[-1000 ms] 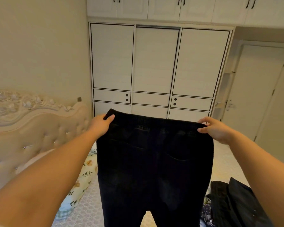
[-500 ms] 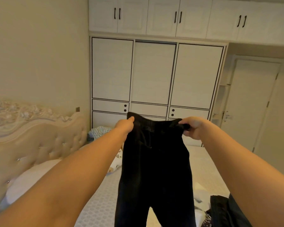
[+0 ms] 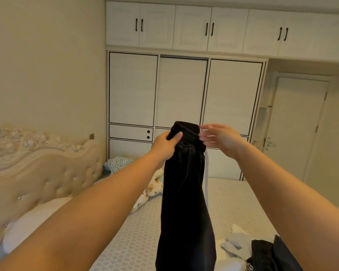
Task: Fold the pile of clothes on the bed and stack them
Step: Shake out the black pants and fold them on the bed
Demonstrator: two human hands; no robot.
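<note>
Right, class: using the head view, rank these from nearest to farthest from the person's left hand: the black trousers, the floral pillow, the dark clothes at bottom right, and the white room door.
1. Black trousers: gripped at the waistband by the left hand.
2. Floral pillow: on the bed, below the hand.
3. Dark clothes: bottom right on the bed; versus the pillow, close to call.
4. White room door: far right wall.

I'm seeing a white wardrobe (image 3: 182,90) w/ black-handled upper cabinets (image 3: 176,28) filling the far wall, a door (image 3: 294,130) standing to its right, and a tufted headboard (image 3: 37,173) running along the left.
</note>
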